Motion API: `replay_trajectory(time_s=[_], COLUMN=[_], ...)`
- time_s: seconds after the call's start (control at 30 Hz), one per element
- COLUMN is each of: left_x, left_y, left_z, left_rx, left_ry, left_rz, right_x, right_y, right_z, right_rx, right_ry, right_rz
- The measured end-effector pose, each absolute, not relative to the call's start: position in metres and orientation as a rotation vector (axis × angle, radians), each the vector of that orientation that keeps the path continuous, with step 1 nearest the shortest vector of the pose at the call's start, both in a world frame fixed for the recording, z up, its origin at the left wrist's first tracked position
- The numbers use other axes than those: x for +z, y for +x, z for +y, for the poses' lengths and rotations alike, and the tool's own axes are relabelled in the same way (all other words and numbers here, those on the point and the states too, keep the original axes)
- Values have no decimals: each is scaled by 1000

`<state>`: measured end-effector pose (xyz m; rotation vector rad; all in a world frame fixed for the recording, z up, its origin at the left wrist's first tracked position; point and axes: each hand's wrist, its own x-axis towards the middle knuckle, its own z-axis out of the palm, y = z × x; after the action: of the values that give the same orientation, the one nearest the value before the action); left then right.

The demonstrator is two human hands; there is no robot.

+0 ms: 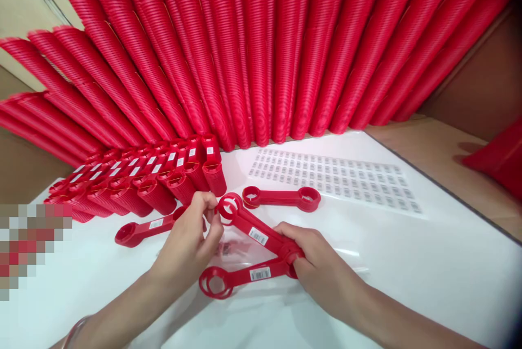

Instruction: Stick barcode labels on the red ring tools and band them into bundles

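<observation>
My right hand (pixel 312 251) grips the joined ends of two red ring-ended pieces that spread apart in a V. The upper red piece (pixel 273 237) bears a barcode label and its ring end points to my left hand. Below it, the lower red piece (pixel 240 277) also carries a label, with its rings fanned a little apart. My left hand (pixel 199 229) has its fingertips pinched at the upper piece's ring; whether they hold something thin is too small to tell. Behind lies a red stack (pixel 281 198) with ring ends. Partly behind my left hand is a labelled red piece (pixel 142 229).
Tall ribbed red stacks (pixel 256 55) stand along the back. Several shorter labelled bundles (pixel 155 197) are packed at the left. A barcode sticker sheet (pixel 334 178) lies on the white table (pixel 440 273). Something red (pixel 499 161) is at the right edge.
</observation>
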<state>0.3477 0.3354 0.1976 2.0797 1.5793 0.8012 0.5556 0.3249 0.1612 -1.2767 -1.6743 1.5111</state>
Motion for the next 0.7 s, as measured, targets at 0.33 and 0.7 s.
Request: replay_trajectory(time_s=[0.33,0.7], left_x=[191,185], left_y=[339,337], left_z=[324,328], left_rx=[171,33], left_ry=[2302,2298], left_rz=[1584,1586], right_x=[159,162], right_y=[556,555], right_z=[325,325], right_rx=[1490,1373], right_ry=[-1281,-1320], right_rz=[-1698,-1825])
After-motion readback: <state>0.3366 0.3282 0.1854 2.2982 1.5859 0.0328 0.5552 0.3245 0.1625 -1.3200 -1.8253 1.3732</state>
